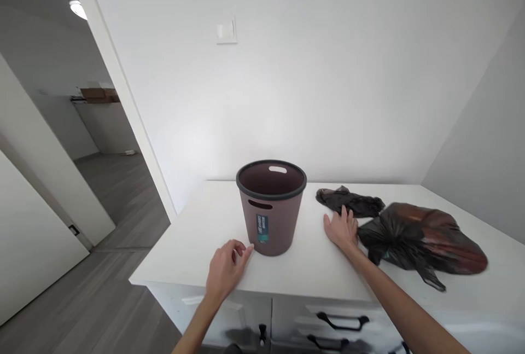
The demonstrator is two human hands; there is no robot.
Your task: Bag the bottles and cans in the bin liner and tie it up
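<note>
A brown trash bin (276, 225) with a dark rim and a small label stands upright on the white cabinet top (184, 244). My left hand (227, 266) is at the bin's lower left, fingers curled but apart, thumb and fingertips near its base, holding nothing. To the right of the bin, my right hand (342, 228) rests with spread fingers on the surface, its fingertips at the front edge of a crumpled black plastic bag (350, 201). Beside that hand lies a full, knotted black bag (435, 239) with something reddish showing through.
Behind the cabinet is a white wall with a switch (226, 32). Black-handled drawers (342, 322) are in the cabinet front. At the left, a doorway opens onto a grey floor (123, 201), with a white door (33, 244) beside it.
</note>
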